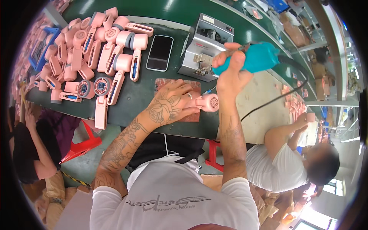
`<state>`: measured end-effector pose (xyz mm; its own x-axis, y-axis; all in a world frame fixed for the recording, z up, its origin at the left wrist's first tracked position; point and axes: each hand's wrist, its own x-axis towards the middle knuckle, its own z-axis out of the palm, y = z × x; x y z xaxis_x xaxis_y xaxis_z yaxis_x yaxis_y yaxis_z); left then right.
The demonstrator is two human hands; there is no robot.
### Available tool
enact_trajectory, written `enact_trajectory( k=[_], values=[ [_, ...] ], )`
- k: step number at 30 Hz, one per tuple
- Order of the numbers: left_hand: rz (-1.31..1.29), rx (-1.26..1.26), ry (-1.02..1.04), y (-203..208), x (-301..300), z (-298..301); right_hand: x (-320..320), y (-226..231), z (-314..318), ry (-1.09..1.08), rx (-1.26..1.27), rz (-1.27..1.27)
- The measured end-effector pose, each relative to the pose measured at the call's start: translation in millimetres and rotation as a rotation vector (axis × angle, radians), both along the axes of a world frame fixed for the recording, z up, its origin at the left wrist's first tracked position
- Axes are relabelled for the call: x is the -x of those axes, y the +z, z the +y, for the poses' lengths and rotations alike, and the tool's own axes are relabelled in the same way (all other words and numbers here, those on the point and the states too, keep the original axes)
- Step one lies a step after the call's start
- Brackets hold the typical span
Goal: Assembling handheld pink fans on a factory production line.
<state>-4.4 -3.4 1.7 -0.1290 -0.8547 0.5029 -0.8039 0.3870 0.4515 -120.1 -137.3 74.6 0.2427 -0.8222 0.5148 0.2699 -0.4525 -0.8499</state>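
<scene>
My left hand (172, 102) presses down on a pink handheld fan (210, 102), fingers wrapped over its handle. The fan lies on a worn reddish pad (189, 117), its round grille head sticking out to the right of my fingers. My right hand (232, 74) is closed around a teal electric screwdriver (260, 57), held level with its tip pointing left. That tip is at the front of a grey metal screw feeder (199, 49); whether a screw sits on it is too small to tell.
Several pink fans with open handles (115, 46) are heaped at the left, beside a blue crate (33, 59). A phone (160, 53) lies left of the feeder. The screwdriver's black cable (274, 100) loops right. People sit at left (34, 153) and right (276, 168).
</scene>
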Motion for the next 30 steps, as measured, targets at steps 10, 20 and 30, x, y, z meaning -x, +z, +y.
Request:
enact_trajectory(
  k=[10,20,30],
  values=[
    [0.113,-0.194,-0.014,-7,-1,-4,-15,-22,-18,0.037,-0.004,0.03],
    [0.097,-0.172,0.009,-10,-3,-2,27,-13,29,0.122,-0.163,-0.012],
    [0.096,-0.19,0.017,-6,-2,0,26,-26,32,0.12,-0.204,0.107]
  ],
)
